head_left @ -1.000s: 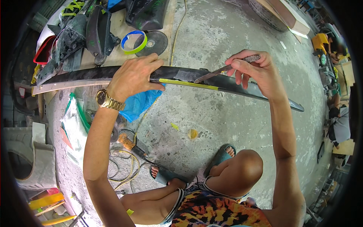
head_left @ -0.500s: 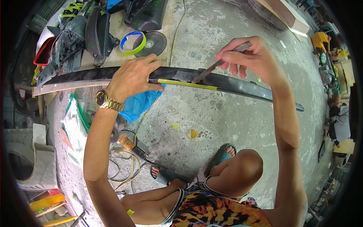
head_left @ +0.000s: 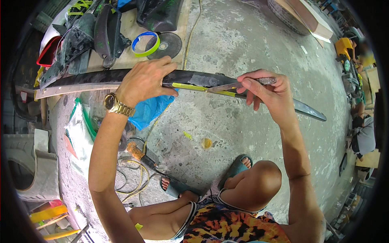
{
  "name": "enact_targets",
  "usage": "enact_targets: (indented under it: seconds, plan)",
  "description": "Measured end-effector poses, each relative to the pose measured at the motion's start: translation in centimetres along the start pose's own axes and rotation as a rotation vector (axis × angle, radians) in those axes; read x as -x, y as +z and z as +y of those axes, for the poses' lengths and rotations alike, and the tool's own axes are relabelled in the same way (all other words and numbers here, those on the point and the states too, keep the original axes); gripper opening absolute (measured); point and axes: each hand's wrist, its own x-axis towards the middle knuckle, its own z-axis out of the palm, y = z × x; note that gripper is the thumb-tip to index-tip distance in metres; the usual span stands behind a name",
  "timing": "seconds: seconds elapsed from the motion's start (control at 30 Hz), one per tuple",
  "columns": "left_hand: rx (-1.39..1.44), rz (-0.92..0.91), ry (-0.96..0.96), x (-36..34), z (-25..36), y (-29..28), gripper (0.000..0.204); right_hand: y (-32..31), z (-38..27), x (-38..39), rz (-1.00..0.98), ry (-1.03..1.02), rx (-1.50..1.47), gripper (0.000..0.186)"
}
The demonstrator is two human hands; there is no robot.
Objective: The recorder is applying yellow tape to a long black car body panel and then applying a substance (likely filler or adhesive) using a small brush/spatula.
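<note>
A long, curved black trim strip (head_left: 228, 81) runs across the view above the floor, with a dull grey patch on its middle. Yellow tape (head_left: 187, 87) lines its near edge. My left hand (head_left: 148, 79), wearing a gold watch (head_left: 117, 104), wraps over the strip left of the tape, thumb underneath. Pinched in my right hand (head_left: 270, 95) is a thin knife-like scraper (head_left: 221, 87) with a stained handle. Its blade lies low across the strip, the tip at the taped edge. The strip's stretch behind my right hand is hidden.
Dark moulded parts (head_left: 107, 32), a tape roll (head_left: 145, 45) and a grinding disc (head_left: 168, 46) lie on a board at upper left. Below the strip are a blue plastic bag (head_left: 150, 111) and a corded power tool (head_left: 139, 154). Another person (head_left: 366, 131) is at far right.
My right hand has come down and nearer, tilting the scraper from steep to nearly flat. Its tip has moved to the taped edge. My left hand keeps its hold on the strip.
</note>
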Motion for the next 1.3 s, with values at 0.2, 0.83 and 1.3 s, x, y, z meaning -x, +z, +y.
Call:
enact_targets:
  seconds: [0.2, 0.83, 1.3]
  plan:
    - [0.019, -0.045, -0.033, -0.3, 0.3, -0.1, 0.061, 0.7, -0.4, -0.4, 0.008, -0.02, -0.017, 0.019]
    - [0.037, -0.036, -0.03, -0.2, 0.1, -0.1, 0.058, -2.6, -1.0, -1.6, -0.032, 0.017, 0.032, 0.022]
    - [0.012, -0.058, -0.051, -0.2, 0.3, -0.2, 0.062, -2.5, -1.3, -2.4, -0.099, 0.003, 0.052, 0.024]
